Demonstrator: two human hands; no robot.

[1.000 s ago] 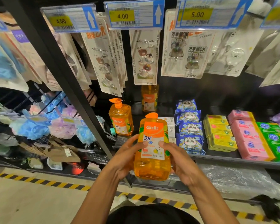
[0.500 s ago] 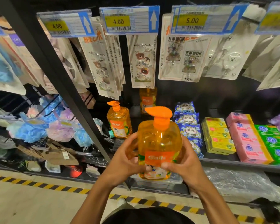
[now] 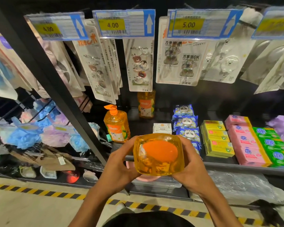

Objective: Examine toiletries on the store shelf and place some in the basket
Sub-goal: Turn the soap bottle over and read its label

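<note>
bottle point(image 3: 159, 154), gripped in both curled hands point(image 3: 121, 164) point(image 3: 193, 167), has tipped further, apparently pump-top toward camera.

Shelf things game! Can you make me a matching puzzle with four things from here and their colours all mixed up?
Things:
1. held bottle
2. panda packs
3. small box left of the panda packs
4. rightmost boxes

Colours:
a. blue
b. green
c. orange
d. white

Pairs: 1-c, 2-a, 3-d, 4-b
</note>
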